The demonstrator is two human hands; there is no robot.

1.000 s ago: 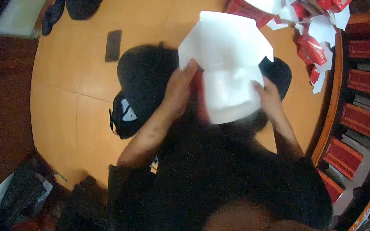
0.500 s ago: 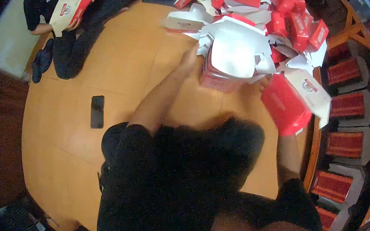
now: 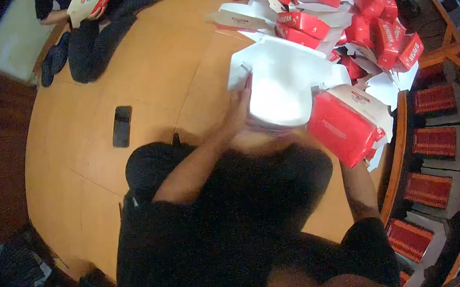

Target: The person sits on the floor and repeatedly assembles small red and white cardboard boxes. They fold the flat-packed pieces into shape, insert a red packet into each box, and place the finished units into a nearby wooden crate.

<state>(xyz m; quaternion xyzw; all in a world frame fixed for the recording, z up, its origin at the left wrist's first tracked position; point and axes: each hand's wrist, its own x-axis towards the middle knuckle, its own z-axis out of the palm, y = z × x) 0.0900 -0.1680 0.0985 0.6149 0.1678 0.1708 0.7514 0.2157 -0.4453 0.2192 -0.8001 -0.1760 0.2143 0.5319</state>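
- Left hand (image 3: 239,110) is pressing against the left edge of a flat white cardboard box blank (image 3: 283,83), fingers closed on it.
- Right hand is lying hidden; its grip cannot be determined.
- Glossy red folded carton (image 3: 343,129) is resting just right of the blank.
- Pile of red-and-white cartons (image 3: 351,10) is covering the smooth orange floor (image 3: 143,79) beyond.
- Black slab phone (image 3: 122,126) is lying well to the left.

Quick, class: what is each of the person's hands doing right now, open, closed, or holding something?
Left hand: gripping the left edge of the white unfolded carton.
Right hand: hidden behind the carton and the red box; cannot be told.
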